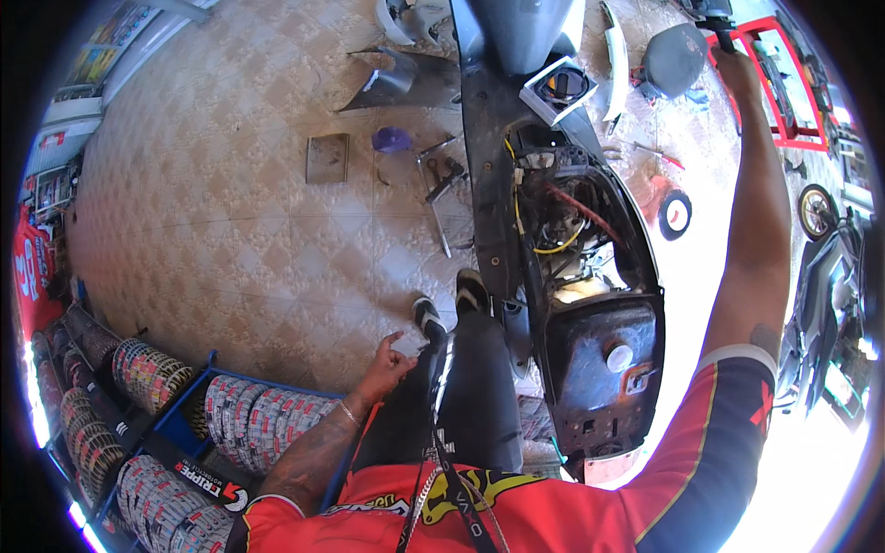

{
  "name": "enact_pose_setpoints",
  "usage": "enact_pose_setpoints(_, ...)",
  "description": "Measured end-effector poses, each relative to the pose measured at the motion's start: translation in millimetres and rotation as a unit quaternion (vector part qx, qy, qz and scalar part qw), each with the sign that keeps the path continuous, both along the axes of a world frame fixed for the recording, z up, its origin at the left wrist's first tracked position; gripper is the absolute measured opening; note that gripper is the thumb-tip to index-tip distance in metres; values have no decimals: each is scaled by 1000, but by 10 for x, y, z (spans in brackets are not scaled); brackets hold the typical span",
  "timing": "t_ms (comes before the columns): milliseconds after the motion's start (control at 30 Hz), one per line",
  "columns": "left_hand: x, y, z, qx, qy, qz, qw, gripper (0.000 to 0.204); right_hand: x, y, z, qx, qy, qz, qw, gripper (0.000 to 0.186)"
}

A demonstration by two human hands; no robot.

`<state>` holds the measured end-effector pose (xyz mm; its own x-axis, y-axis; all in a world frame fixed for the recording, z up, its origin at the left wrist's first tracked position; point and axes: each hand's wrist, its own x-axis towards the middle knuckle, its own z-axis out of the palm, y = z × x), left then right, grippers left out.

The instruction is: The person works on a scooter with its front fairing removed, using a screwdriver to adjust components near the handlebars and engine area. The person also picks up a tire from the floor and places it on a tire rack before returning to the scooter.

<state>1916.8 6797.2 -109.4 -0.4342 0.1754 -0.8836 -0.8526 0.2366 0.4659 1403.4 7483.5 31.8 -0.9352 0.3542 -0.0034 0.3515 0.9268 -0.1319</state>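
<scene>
Right hand wraps the far-right black grip, likely firm, rubbery, best held mid-length; left hand, nearer, is loosely spread.

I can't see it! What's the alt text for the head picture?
A red-shirted person is beside a partly stripped black motorbike, right grip on a black bar-shaped part, left grip open by black-trousered legs. Loose parts lie on beige patterned tiles; label-wrapped tyres line a blue metal rack.
</scene>
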Motion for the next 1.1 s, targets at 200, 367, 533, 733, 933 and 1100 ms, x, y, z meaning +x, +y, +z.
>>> enact_pose_setpoints(200,-3,-103,256,9,-23,49,998,73,-99,108,-131,-49,51,7,997,45)
enact_pose_setpoints(367,-50,-116,141,14,10,-5,1000,74,-20,-3,67,-32,76,304,949,34)
enact_pose_setpoints(533,-13,-10,77,16,19,-2,1000,77,211,-326,281,-286,-68,-20,955,26)
enact_pose_setpoints(733,-252,-59,122,27,44,-43,998,80,237,-625,441,106,46,88,989,48)
enact_pose_setpoints(933,61,-391,-58,25,-39,19,999,77,159,-685,232,37,14,20,999,47)
enact_pose_setpoints(1100,282,-467,-80,-43,-14,-91,995,74,-25,-494,144,-114,44,21,992,47)
